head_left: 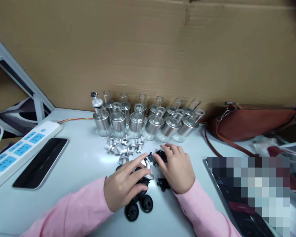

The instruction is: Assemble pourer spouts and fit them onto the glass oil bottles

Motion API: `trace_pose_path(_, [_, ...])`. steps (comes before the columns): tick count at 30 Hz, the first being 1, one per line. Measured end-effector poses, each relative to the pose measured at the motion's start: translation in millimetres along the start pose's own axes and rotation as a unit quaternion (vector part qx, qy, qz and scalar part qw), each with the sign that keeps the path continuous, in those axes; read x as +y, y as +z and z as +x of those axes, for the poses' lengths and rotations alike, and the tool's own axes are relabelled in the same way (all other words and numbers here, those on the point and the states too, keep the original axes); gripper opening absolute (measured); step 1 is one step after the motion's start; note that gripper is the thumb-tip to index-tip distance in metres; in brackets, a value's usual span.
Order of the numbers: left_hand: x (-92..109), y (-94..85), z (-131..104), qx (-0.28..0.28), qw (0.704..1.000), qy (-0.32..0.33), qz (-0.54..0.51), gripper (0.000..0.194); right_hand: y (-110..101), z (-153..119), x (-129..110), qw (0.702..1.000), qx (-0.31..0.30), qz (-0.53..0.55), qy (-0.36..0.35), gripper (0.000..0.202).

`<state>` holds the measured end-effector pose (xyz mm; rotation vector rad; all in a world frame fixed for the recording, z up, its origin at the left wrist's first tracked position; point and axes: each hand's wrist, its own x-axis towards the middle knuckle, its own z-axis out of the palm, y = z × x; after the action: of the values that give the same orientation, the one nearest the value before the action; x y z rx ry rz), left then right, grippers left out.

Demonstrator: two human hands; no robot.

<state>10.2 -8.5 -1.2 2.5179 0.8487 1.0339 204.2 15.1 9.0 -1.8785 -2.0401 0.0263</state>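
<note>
My left hand [128,182] is closed on a silver spout piece [149,175], above black round caps [132,211] on the white table. My right hand [177,168] is close beside it, thumb and index finger near a small black part [152,158] at the top of the spout piece; whether both hold that part is hard to tell. Small black parts [163,184] lie by the right hand, with more partly hidden behind its fingers. A pile of silver spout pieces [124,147] sits beyond my left hand.
Two rows of glass bottles with metal sleeves [154,124] stand behind; the front left one carries a silver top [97,102]. A power strip [22,149] and phone [41,163] lie left, a brown bag [256,123] and dark tablet [239,204] right.
</note>
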Motion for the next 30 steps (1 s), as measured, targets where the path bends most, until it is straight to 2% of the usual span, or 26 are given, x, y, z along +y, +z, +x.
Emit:
trace_pose_path(2, [1, 0.9, -1, 0.002, 1.0, -0.008, -0.013, 0.023, -8, 2, 2, 0.985, 0.028, 0.166, -0.032, 0.03])
trace_pose_path(4, [1, 1.8, -1, 0.004, 1.0, -0.012, -0.029, 0.023, -15, 3, 1, 0.936, -0.04, 0.347, -0.029, 0.03])
trace_pose_path(6, [0, 2.8, -2, 0.009, 0.999, -0.01, -0.048, 0.023, -18, 3, -2, 0.868, -0.141, 0.477, -0.007, 0.032])
trace_pose_path(8, [0, 3.5, -2, 0.017, 0.998, -0.006, -0.067, 0.024, -17, 2, -6, 0.801, -0.217, 0.558, 0.017, 0.035])
trace_pose_path(10, [0, 3.3, -2, 0.024, 0.996, -0.005, -0.082, 0.025, -13, 0, -8, 0.728, -0.271, 0.628, 0.046, 0.037])
trace_pose_path(14, [4, 0.5, -2, 0.038, 0.994, -0.003, -0.1, 0.027, -11, -2, -8, 0.544, -0.363, 0.747, 0.116, 0.031])
trace_pose_path(16, [5, -1.2, -2, 0.046, 0.993, 0.004, -0.106, 0.027, -15, -3, -7, 0.476, -0.398, 0.771, 0.143, 0.027])
trace_pose_path(17, [5, -1.8, -2, 0.048, 0.993, 0.008, -0.107, 0.027, -17, -3, -7, 0.453, -0.41, 0.777, 0.151, 0.025])
trace_pose_path(20, [4, -3.1, -2, 0.037, 0.994, 0.019, -0.103, 0.026, -23, -1, -5, 0.425, -0.437, 0.777, 0.159, 0.02])
trace_pose_path(27, [1, -6.8, 1, 0.011, 0.996, 0.047, -0.078, 0.024, -19, 1, 2, 0.437, -0.455, 0.764, 0.135, 0.026])
trace_pose_path(30, [1, -7.5, 2, 0.013, 0.996, 0.054, -0.069, 0.025, -13, -1, 4, 0.427, -0.451, 0.774, 0.124, 0.032])
